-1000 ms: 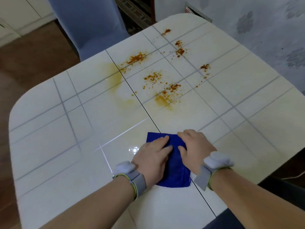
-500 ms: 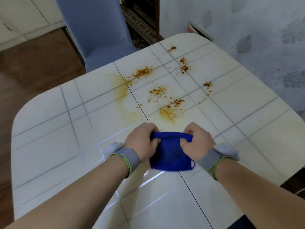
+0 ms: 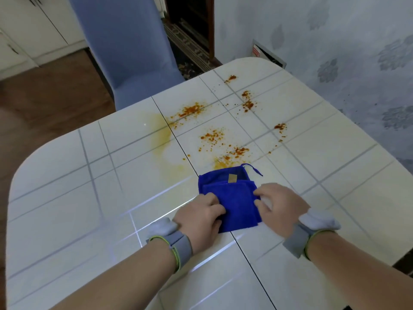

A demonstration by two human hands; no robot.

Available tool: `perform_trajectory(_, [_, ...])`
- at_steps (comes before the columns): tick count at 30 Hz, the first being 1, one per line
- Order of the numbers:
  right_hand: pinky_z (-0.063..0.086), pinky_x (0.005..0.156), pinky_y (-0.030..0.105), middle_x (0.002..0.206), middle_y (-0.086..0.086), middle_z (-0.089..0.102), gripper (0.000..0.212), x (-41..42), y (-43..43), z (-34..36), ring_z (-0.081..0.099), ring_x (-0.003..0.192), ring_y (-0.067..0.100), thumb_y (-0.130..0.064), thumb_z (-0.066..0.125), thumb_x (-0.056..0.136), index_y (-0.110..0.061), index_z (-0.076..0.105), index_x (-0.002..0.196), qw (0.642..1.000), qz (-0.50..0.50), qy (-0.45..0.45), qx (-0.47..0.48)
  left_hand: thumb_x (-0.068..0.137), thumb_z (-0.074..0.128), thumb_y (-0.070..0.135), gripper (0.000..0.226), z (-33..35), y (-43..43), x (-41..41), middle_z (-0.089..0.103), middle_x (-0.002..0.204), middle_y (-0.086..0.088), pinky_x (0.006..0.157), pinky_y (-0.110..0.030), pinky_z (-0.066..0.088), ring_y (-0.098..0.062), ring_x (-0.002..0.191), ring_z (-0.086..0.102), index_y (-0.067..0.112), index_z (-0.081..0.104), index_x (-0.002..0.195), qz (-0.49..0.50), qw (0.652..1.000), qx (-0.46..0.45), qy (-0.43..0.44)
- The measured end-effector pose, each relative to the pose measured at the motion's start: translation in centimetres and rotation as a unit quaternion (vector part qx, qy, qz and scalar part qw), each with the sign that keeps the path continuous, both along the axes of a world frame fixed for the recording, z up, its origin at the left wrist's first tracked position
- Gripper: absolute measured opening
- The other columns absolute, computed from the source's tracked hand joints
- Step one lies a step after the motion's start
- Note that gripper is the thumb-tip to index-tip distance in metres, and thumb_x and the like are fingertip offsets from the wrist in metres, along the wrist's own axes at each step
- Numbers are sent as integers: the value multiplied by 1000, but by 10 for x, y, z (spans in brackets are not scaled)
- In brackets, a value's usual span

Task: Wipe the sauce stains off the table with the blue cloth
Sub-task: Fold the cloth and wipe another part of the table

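A pale blue fabric-covered chair [image 3: 125, 48] stood at the far left edge of the glossy white tile-patterned surface [image 3: 67, 175]. A faint yellow smear [image 3: 159, 135] marked the surface just left of its dark centre seam. The left forearm reached in from the lower left, wearing a grey wristband with a white pad [image 3: 174, 240]. The left hand [image 3: 201, 218] lay knuckles up with its fingers bent, pinching the left edge of the folded deep-blue terry cloth [image 3: 232, 198]. That cloth rested flat on the surface near the person, across the seam, with a small tan label facing up. Just beyond its far edge began the orange-brown speckled sauce stains [image 3: 212, 137], scattered toward the far right corner. The right hand [image 3: 279, 204], banded likewise, came in from the lower right, forefinger and thumb nipping the cloth's right edge
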State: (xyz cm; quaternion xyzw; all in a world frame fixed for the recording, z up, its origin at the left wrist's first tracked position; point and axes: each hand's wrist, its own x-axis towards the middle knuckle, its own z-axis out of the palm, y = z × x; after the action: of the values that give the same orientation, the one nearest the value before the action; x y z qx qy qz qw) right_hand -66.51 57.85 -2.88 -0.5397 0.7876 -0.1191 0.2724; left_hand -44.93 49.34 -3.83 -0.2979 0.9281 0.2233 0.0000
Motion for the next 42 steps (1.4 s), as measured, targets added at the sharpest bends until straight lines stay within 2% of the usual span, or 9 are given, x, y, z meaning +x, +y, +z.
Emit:
perform_trajectory(3, [44,94,39,125,11,55,40,-17,-11,-9,55,112,32,-26,58,87,-16,60,126,997,-58,55,21,72,78,25,48,-5,-9,-27,58,131,-14,83,-42,54,-39,112,59,26,67,118,-12,998,-47,-50])
perform_trajectory(5, [44,93,39,128,13,47,47,-29,-22,-18,52,109,32,-30,59,87,-20,55,132,992,-51,96,69,92,60,38,63,-13,-8,-45,17,160,-17,115,-48,26,-43,144,19,35,32,149,-19,990,-31,-139])
perform_trajectory(7, [43,92,40,134,13,36,52,-35,-29,-22,45,110,32,-39,58,84,-27,48,134,983,-41,143,107,101,37,47,63,-20,-4,-55,-11,162,-13,119,-51,3,-42,146,-8,41,2,153,-8,978,-33,-207])
perform_trajectory(11, [36,103,47,148,12,13,71,-53,-57,-19,27,127,39,-61,61,76,-42,30,137,957,-51,190,215,100,20,55,63,-37,-24,-74,-18,161,-14,118,-55,0,-44,145,-13,40,-15,150,23,967,-88,-239])
perform_trajectory(18, [45,93,48,123,13,31,89,-81,-75,-21,42,110,40,-73,65,63,-41,23,135,945,-21,148,290,100,15,52,62,-46,-47,-103,-12,161,-18,117,-56,0,-46,144,-9,34,-12,152,92,966,-103,-217])
perform_trajectory(24, [43,93,44,127,14,28,88,-76,-79,-22,40,109,41,-70,62,69,-38,20,139,942,-13,154,299,98,12,58,63,-47,-48,-78,-20,160,-15,118,-53,-6,-43,144,-16,39,-19,150,-49,965,-130,-224])
perform_trajectory(30, [40,95,43,125,15,30,85,-75,-82,-11,40,108,38,-65,66,71,-34,23,138,943,-6,133,304,96,10,52,63,-60,-55,-110,-3,162,-18,118,-56,2,-45,146,-3,32,0,155,145,964,-117,-192])
perform_trajectory(36, [42,92,42,125,14,31,89,-75,-83,-15,41,107,39,-67,67,66,-37,23,137,944,-17,145,297,94,13,56,64,-65,-60,-92,3,162,-16,119,-53,1,-43,147,3,38,4,154,-8,981,-139,-136])
perform_trajectory(42, [43,93,43,120,13,31,85,-80,-82,-16,41,107,40,-67,66,67,-36,25,135,945,-14,127,301,99,13,52,63,-66,-56,-137,-16,161,-16,117,-53,-9,-42,145,-14,32,-7,154,154,969,-101,-162])
